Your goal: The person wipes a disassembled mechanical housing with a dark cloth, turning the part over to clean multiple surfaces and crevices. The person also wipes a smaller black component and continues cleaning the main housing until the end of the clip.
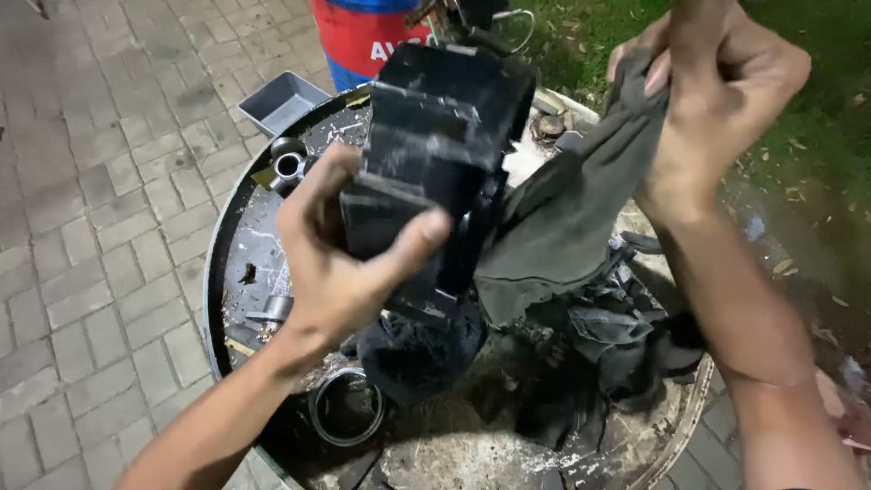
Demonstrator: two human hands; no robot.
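Note:
My left hand [340, 259] grips a black plastic housing part [435, 150], dusty with grey smears, and holds it up above a round drum top [231, 272]. My right hand [717, 95] is raised at the upper right, its fingers pinched on a dark grey rag [567, 222] that hangs down and touches the right side of the black part. More dark rags [599, 354] lie heaped on the drum under both hands.
On the drum top lie a metal ring [345, 408], small metal cylinders [288, 165] and scraps. A grey plastic tray [283, 100] and a red and blue barrel [363, 41] stand behind it. Brick paving spreads to the left, grass to the right.

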